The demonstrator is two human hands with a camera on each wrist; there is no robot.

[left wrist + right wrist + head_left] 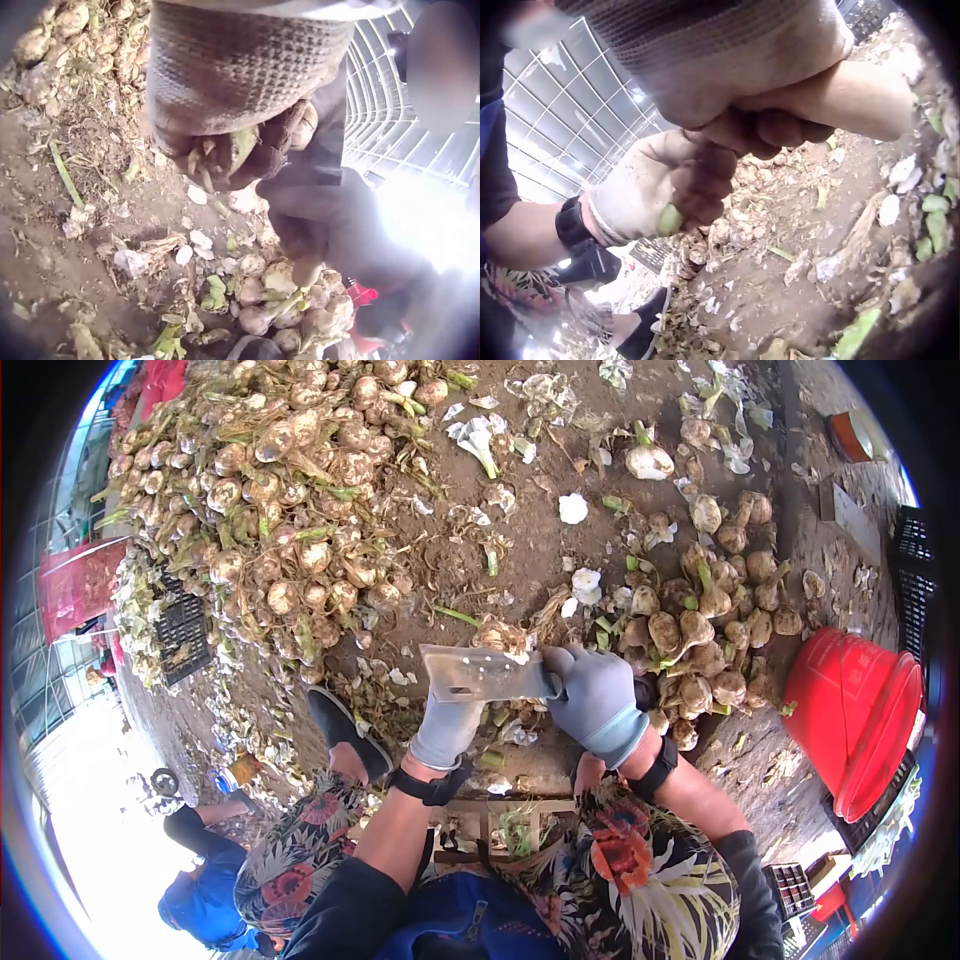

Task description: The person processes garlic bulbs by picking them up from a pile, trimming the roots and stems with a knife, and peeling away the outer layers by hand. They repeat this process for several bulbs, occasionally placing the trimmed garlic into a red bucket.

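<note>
My gloved right hand [598, 698] grips a cleaver by its handle. Its wide, soiled blade [480, 674] points left, across the fingers of my left hand in the head view. A light wooden handle [877, 97] juts from the right fist in the right wrist view. My gloved left hand [447, 728] holds a garlic bulb [502, 637] whose brown, rooty top shows just beyond the blade's far edge. A cut green stem end [670, 219] pokes out below the left fist. The blade hides most of the left fingers.
A big heap of unpeeled garlic [290, 510] lies at the far left. Trimmed bulbs [700, 625] are piled on the right, near a red bucket [850, 710]. Skins and stem scraps litter the soil. Another person [210, 890] is at the lower left; black crates [180, 630] stand at the sides.
</note>
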